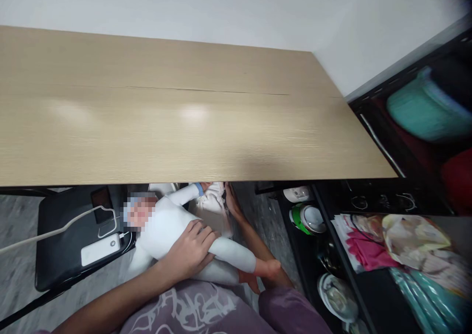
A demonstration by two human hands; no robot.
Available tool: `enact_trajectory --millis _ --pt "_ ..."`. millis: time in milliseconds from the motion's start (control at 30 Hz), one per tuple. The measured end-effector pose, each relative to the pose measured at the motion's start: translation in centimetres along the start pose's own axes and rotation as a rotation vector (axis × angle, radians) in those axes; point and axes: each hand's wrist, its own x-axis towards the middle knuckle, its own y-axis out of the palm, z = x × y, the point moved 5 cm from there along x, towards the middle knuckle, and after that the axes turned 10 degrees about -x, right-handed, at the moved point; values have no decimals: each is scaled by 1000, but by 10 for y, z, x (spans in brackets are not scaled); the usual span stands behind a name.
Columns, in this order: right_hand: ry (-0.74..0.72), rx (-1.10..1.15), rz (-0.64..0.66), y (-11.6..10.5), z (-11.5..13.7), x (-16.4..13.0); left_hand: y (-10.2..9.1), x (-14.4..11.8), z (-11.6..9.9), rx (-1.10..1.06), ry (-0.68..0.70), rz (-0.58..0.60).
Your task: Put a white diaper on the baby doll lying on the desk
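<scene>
The left hand (190, 250) lies flat on the belly of a doll (173, 226) in a white suit, fingers spread and curved over it, a loose grip that presses the doll against the person's lap below the front edge of the wooden worktop (184, 117). The doll lies on its back, head towards the left, legs towards the right, one arm raised under the worktop edge. The right hand (231, 201) reaches up past the doll's raised arm to a pale cloth (214, 208) just beside it; its fingers go under the worktop edge, so how far that grip is closed cannot be told.

Left of the doll, a black chair (62, 255) carries a white power bank (100, 249) with a white cable (55, 230) leading off it. To the right stands a black shelf rack (332, 226): its lower level holds a green and white cooker (308, 218) and a white bowl (337, 297), and a nearer level holds folded coloured bags (398, 245). Higher up sits a teal basin (420, 107)
</scene>
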Motion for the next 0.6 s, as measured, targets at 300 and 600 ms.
enact_trajectory --millis 300,600 --pt "-313 -222 146 -71 77 -42 -10 0 -5 17 17 66" --pt "-831 -579 631 35 178 -56 -16 -1 -9 23 106 84"
